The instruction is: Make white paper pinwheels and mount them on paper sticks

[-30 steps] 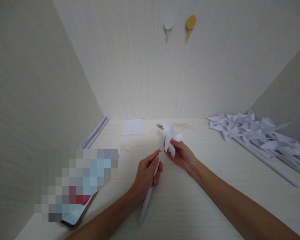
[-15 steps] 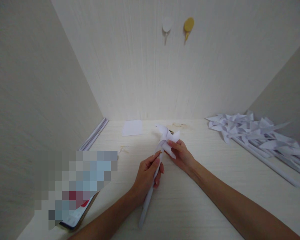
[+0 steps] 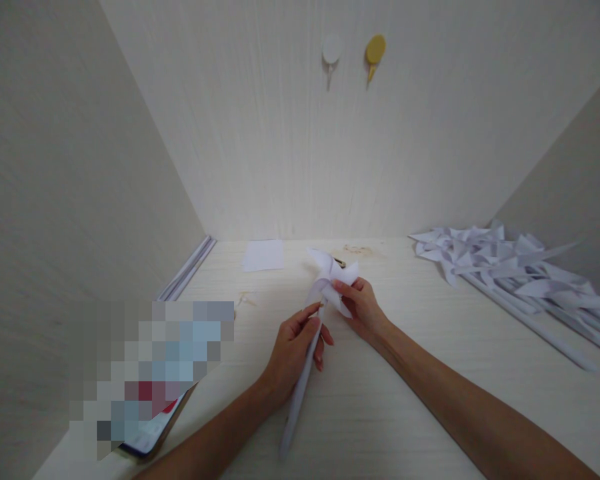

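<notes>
A white paper pinwheel (image 3: 326, 275) is held over the middle of the table, its curled blades at the top end of a rolled paper stick (image 3: 299, 400). My left hand (image 3: 299, 347) is closed round the upper part of the stick, thumb and index finger just below the blades. With thumb and fingers my right hand (image 3: 359, 303) pinches the pinwheel head near its centre from the right. The back of the pinwheel and the fingertips behind it are hidden. Just behind the blades lies a small dark and metallic object (image 3: 340, 263), partly covered.
Finished pinwheels (image 3: 490, 253) lie heaped at the right. White paper squares (image 3: 263, 255) lie at the back, with paper sticks (image 3: 187, 267) along the left wall. A phone (image 3: 153, 437), partly pixelated, is front left. Small thin bits (image 3: 247, 299) lie nearby. Two hooks (image 3: 375, 50) are on the wall.
Hardly anything differs. Some fingers of my left hand have loosened slightly from the stick, and the pinwheel has shifted a little; both hands keep their places.
</notes>
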`<state>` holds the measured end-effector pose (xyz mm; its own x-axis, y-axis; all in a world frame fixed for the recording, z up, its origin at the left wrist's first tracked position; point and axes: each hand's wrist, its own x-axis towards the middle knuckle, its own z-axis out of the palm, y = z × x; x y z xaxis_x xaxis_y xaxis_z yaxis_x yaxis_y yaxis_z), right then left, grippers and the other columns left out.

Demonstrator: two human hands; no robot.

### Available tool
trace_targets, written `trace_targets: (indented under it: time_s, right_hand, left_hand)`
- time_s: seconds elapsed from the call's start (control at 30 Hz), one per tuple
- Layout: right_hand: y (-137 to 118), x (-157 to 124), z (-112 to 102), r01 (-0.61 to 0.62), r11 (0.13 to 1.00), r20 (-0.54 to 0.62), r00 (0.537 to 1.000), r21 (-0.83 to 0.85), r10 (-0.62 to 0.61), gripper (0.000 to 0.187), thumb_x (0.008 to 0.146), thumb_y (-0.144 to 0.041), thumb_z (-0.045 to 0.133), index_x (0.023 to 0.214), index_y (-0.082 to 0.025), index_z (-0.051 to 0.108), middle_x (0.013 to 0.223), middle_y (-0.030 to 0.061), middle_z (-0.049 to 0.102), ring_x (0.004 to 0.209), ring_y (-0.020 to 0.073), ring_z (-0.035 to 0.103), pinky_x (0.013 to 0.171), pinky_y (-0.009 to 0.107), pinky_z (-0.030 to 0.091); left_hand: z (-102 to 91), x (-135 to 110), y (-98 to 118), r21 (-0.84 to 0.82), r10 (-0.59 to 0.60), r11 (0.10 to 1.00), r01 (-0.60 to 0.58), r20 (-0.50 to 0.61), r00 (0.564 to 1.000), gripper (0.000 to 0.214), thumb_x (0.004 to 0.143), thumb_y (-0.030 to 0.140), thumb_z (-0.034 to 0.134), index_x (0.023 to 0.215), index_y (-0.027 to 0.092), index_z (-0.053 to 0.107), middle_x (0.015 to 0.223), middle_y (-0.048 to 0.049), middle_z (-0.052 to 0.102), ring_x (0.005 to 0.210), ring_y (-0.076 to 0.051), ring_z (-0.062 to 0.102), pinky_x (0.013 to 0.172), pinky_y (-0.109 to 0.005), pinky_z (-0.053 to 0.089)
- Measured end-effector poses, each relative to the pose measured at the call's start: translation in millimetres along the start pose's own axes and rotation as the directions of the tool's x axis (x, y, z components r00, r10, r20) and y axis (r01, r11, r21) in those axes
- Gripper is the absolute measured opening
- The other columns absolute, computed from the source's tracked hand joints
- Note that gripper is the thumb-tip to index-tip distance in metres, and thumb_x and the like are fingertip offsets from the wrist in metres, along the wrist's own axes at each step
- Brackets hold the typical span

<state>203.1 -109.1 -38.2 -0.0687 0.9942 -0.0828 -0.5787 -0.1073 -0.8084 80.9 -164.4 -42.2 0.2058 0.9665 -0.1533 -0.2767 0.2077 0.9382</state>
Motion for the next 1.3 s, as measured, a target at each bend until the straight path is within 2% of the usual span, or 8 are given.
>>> trace_targets:
  time_s: [0.23, 0.4, 0.53, 0.63, 0.73, 0.87, 1.1, 1.3]
  right_hand:
    - [3, 4, -3, -0.053, 0.998, 0.061, 0.997, -0.030, 0.054, 0.028, 0.042, -0.029, 0.080, 0.061, -0.016, 0.065, 0.055, -0.0012, 0.064, 0.048, 0.0107, 0.054, 0.047, 0.022, 0.040]
    - [3, 5, -2, -0.039, 0.999, 0.120, 0.992, 0.008, 0.038, 0.039, 0.049, -0.052, 0.072, 0.068, -0.019, 0.063, 0.065, 0.0015, 0.067, 0.058, 0.0159, 0.059, 0.054, 0.027, 0.045]
    - [0, 7, -6, 0.061, 0.997, -0.027, 0.998, 0.046, -0.060, 0.037, 0.060, -0.058, 0.061, 0.066, -0.021, 0.056, 0.070, 0.0015, 0.067, 0.069, 0.0173, 0.062, 0.062, 0.029, 0.047]
    - [-2, 2, -10, 0.213, 0.966, -0.212, 0.947, -0.144, -0.240, 0.031, 0.061, -0.048, 0.063, 0.058, -0.020, 0.048, 0.066, 0.0004, 0.064, 0.061, 0.0135, 0.058, 0.057, 0.025, 0.043]
    - [-1, -16, -8, 0.267, 0.790, -0.165, 0.894, -0.552, -0.417, 0.029, 0.064, -0.039, 0.061, 0.051, -0.020, 0.044, 0.051, -0.0017, 0.055, 0.047, 0.0101, 0.045, 0.048, 0.023, 0.035]
    - [10, -52, 6, 0.162, 0.495, 0.055, 0.973, -0.854, -0.224, 0.026, 0.063, -0.030, 0.060, 0.045, -0.019, 0.045, 0.042, -0.0041, 0.044, 0.044, 0.0092, 0.037, 0.045, 0.024, 0.027]
    - [22, -77, 17, 0.145, 0.545, 0.087, 0.988, -0.826, -0.131, 0.022, 0.058, -0.016, 0.057, 0.047, -0.019, 0.039, 0.046, -0.0061, 0.042, 0.046, 0.0077, 0.038, 0.048, 0.022, 0.031]
    - [-3, -78, -6, 0.104, 0.537, 0.029, 0.989, -0.837, -0.146, 0.022, 0.057, -0.017, 0.059, 0.048, -0.019, 0.039, 0.049, -0.0041, 0.047, 0.048, 0.0082, 0.041, 0.049, 0.023, 0.032]
  left_hand:
    - [0.0, 0, -2, -0.006, -0.012, 1.000, 0.012, 0.019, 1.000, 0.046, 0.069, 0.036, 0.057, 0.108, 0.014, 0.044, 0.057, 0.0010, 0.059, 0.045, -0.009, 0.049, 0.038, -0.019, 0.038]
    - [-0.3, 0, 0, -0.033, 0.001, 0.999, 0.000, 0.023, 1.000, 0.047, 0.068, 0.034, 0.058, 0.108, 0.015, 0.044, 0.058, 0.0009, 0.059, 0.046, -0.010, 0.049, 0.041, -0.020, 0.038]
    - [-1.5, 0, 2, -0.073, 0.037, 0.997, -0.040, -0.045, 0.998, 0.044, 0.069, 0.032, 0.057, 0.108, 0.015, 0.044, 0.060, -0.0002, 0.061, 0.050, -0.010, 0.050, 0.044, -0.020, 0.039]
    - [-3.7, 1, 4, -0.094, 0.092, 0.990, -0.102, -0.103, 0.990, 0.041, 0.069, 0.029, 0.058, 0.106, 0.015, 0.045, 0.062, -0.0011, 0.062, 0.056, -0.011, 0.053, 0.047, -0.020, 0.040]
    - [-6.2, 4, 4, -0.124, 0.137, 0.980, -0.158, -0.162, 0.977, 0.040, 0.069, 0.027, 0.058, 0.105, 0.016, 0.046, 0.065, -0.0019, 0.064, 0.060, -0.011, 0.056, 0.052, -0.021, 0.041]
    - [-8.9, 6, 2, -0.172, 0.170, 0.963, -0.206, -0.203, 0.964, 0.039, 0.068, 0.027, 0.059, 0.104, 0.017, 0.046, 0.066, -0.0006, 0.064, 0.062, -0.011, 0.057, 0.059, -0.023, 0.042]
    - [-9.9, 7, 0, -0.194, 0.175, 0.959, -0.208, -0.175, 0.969, 0.044, 0.065, 0.030, 0.063, 0.103, 0.017, 0.045, 0.068, -0.0014, 0.066, 0.068, -0.014, 0.060, 0.066, -0.028, 0.043]
    - [-7.0, 5, 1, -0.243, 0.147, 0.953, -0.181, -0.152, 0.977, 0.035, 0.067, 0.030, 0.062, 0.096, 0.017, 0.048, 0.081, -0.0052, 0.068, 0.076, -0.015, 0.062, 0.069, -0.029, 0.044]
